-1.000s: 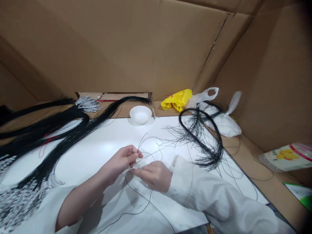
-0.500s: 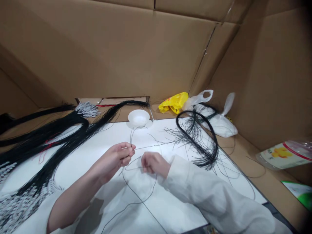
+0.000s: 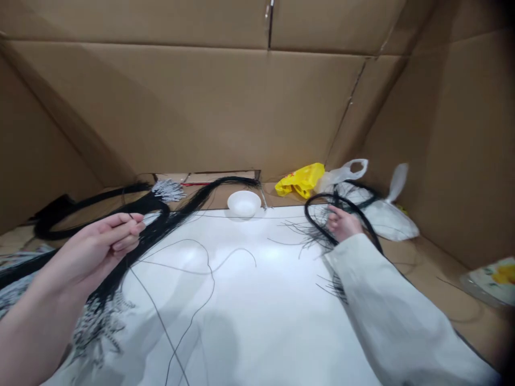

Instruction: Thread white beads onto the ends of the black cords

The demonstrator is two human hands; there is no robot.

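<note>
My left hand (image 3: 107, 238) is raised at the left, its fingers pinched on a thin black cord (image 3: 189, 279) that trails down and loops across the white board (image 3: 261, 300). It hovers over a thick bundle of black cords (image 3: 161, 222) with small silvery end tags (image 3: 169, 188). My right hand (image 3: 341, 224), in a white sleeve, rests at the far right on a looped bunch of loose black cords (image 3: 322, 209); its fingers curl into the strands, mostly hidden.
A small white bowl (image 3: 243, 202) sits at the board's far edge. A yellow bag (image 3: 301, 179) and white plastic bags (image 3: 386, 214) lie in the back right corner. Cardboard walls (image 3: 225, 107) enclose the space. A printed packet (image 3: 493, 276) lies at the right.
My hands have parted. The left moved out to the left with the single cord over the finished bundle; the right reached to the loose bunch at the right. The view tilted up.
</note>
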